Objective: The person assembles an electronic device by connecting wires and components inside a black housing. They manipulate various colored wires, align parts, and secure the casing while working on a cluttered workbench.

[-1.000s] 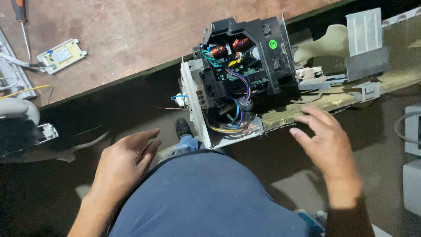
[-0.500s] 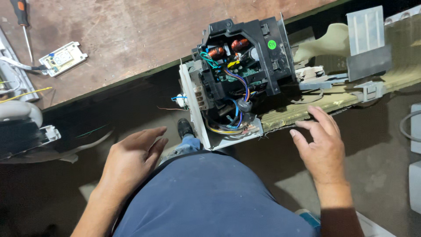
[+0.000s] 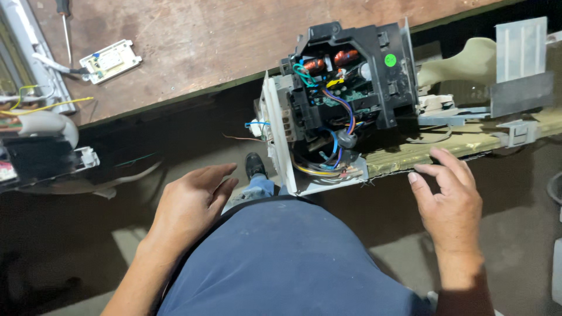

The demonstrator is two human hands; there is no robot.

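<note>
Both my hands are empty, nothing pinched. My left hand point(image 3: 190, 202) hangs low in front of my blue shirt point(image 3: 281, 257), fingers loosely spread and slightly curled, touching nothing that I can see. My right hand point(image 3: 451, 199) is out to the right, fingers spread, fingertips just beside the front edge of the wooden plank point(image 3: 410, 155); can't tell if they touch it.

The opened electronics unit point(image 3: 339, 105) sits between my hands and further up, resting on the left end of the plank and leaning toward the brown workbench point(image 3: 205, 41). Black plastic housing, white side panel, circuit board exposed. Two copper coils at the top, a bundle of blue, yellow and green wires running down to the bottom, a small green sticker on the black frame.

Right of the unit on the plank: grey plastic brackets point(image 3: 515, 131) and a translucent ribbed panel point(image 3: 521, 50).

On the workbench, top left: a small white circuit board module point(image 3: 110, 60) and a screwdriver point(image 3: 64, 23). My shoe point(image 3: 255, 165) shows on the floor below the unit.
</note>
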